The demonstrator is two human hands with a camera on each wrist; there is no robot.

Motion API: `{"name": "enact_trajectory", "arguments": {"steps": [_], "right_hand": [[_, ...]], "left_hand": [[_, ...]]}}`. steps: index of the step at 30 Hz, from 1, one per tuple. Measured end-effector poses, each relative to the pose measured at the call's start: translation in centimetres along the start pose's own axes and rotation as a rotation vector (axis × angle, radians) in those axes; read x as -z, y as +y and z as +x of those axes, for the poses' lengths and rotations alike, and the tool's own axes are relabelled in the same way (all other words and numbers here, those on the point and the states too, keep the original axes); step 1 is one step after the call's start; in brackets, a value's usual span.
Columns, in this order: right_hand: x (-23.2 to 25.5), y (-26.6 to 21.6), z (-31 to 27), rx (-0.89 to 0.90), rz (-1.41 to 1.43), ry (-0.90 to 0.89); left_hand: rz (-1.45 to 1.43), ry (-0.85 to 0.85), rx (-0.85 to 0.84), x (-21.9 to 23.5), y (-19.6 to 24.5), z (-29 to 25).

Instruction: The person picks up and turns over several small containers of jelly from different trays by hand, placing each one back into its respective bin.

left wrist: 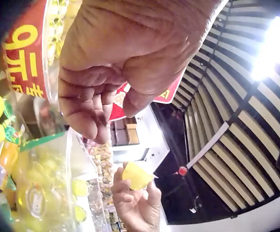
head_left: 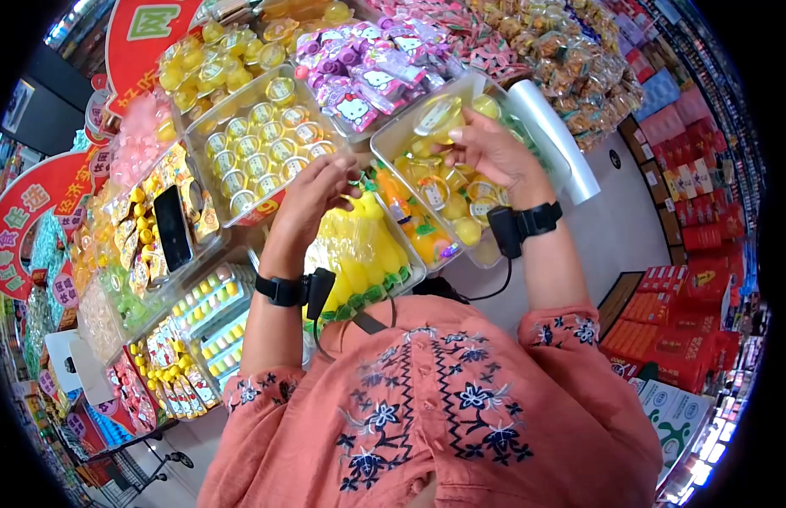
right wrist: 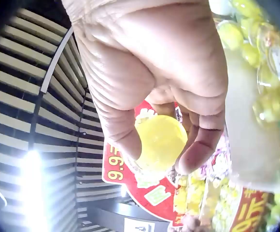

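Between thumb and fingers, my right hand (head_left: 494, 152) pinches a yellow jelly cup (head_left: 444, 118) above a clear bin (head_left: 380, 152) of yellow cups. The right wrist view shows the cup's rounded yellow side (right wrist: 162, 142) between the thumb and fingers of the right hand (right wrist: 154, 63). My left hand (head_left: 312, 195) hangs in the air with loosely curled fingers, between the tray of round cups (head_left: 256, 157) and the yellow bagged items (head_left: 359, 241). In the left wrist view the left hand (left wrist: 116, 63) holds nothing, and the yellow cup (left wrist: 137, 175) shows farther off.
Purple bagged sweets (head_left: 367, 72) lie behind the bins, with brown wrapped snacks (head_left: 562, 68) at the back right. A black phone (head_left: 173, 229) lies on packets at the left. A roll of clear bags (head_left: 554, 140) is beside the right bin. Red boxes (head_left: 681, 326) stand at the right.
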State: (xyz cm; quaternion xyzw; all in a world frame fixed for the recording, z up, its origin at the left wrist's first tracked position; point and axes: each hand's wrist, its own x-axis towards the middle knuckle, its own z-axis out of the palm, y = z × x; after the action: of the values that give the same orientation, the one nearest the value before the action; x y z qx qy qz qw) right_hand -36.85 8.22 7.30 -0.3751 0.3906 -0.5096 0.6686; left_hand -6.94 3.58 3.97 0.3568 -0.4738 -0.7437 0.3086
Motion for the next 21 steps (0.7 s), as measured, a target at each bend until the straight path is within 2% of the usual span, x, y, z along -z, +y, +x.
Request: {"name": "enact_trajectory", "arguments": {"steps": [3, 7, 15, 21], "right_hand": [[-2.5, 1.2, -1.3, 0.016, 0.087, -0.137], [-4.6, 2.8, -1.9, -0.008, 0.127, -0.15], [-5.6, 6.3, -0.7, -0.01, 0.313, -0.164], [-5.0, 8.4, 0.7, -0.011, 0.35, -0.165]], "left_hand": [[-0.038, -0.082, -0.037, -2.1, 1.3, -0.1], [-0.111, -0.15, -0.064, -2.8, 1.4, -0.5], [-0.109, -0.054, -0.094, -2.0, 0.0, -1.4], [-0.098, -0.023, -0.09, -1.3, 0.1, -1.7]]}}
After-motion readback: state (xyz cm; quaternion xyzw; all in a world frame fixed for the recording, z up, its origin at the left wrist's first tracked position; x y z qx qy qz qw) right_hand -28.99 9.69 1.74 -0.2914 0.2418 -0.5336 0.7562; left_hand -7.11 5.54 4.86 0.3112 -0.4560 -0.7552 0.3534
